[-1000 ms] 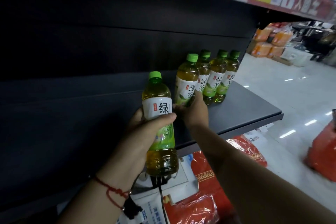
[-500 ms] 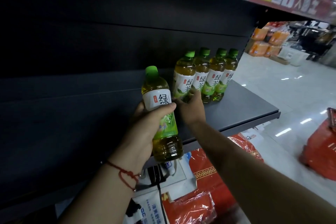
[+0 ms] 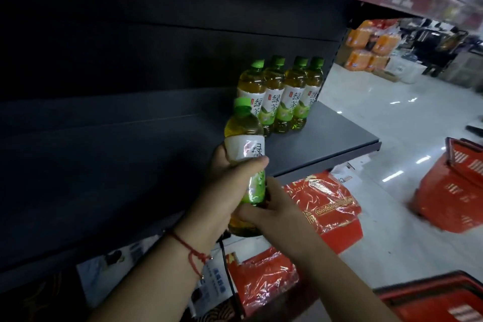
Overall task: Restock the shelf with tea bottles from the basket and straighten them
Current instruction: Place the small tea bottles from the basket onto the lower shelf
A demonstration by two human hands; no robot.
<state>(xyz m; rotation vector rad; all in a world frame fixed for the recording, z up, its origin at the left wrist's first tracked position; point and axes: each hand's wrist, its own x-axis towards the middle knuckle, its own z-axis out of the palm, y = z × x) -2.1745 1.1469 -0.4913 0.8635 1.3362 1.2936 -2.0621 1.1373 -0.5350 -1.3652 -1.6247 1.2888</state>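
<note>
Left grip (image 3: 224, 191) wrapped tight around tea bottle (image 3: 245, 154), held upright off front edge of shelf (image 3: 326, 144). Right grip (image 3: 271, 209) closed on same bottle's lower part. Four bottles (image 3: 282, 97) stand in row at shelf's back right corner. Red basket (image 3: 454, 188) on floor (image 3: 379, 112).

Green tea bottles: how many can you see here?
5. Four stand in a row at the shelf's right end; one is held in both hands. Others may hide behind.
</note>
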